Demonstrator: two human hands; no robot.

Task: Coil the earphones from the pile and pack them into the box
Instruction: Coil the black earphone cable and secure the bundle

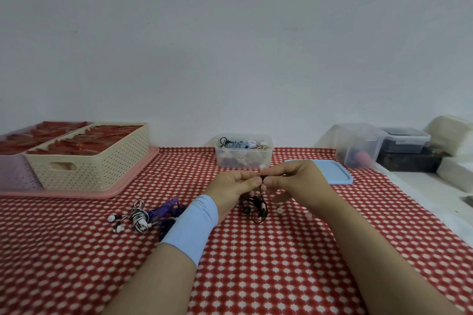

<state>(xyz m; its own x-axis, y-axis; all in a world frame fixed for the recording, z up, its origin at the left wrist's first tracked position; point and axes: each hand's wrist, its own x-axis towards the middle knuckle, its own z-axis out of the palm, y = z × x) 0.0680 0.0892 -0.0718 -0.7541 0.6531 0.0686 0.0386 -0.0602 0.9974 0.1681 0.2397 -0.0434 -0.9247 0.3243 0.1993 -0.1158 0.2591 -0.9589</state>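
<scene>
Both grips pinched on black earphones (257,206): left hand (234,188), right hand (297,181); cord hangs straight down, box (243,152) just beyond.

A plain pale wall (230,33) fills the whole upper half, from nine o'clock to three o'clock. It has a few small dark marks, and the light on it is soft and even. Below it is the table (256,276), covered with a red cloth with a white pattern.

At nine o'clock a pink tray (76,194) lies on the table. On it stands a cream perforated basket (102,169) and, just beside it at the picture edge, a lilac basket (12,171). Both hold red things that I cannot identify.

At three o'clock the cloth ends at a white surface (419,186). There stand a clear plastic container (358,143), a lidded container (404,142) on a dark box (409,162), and white blocks (450,135).
</scene>
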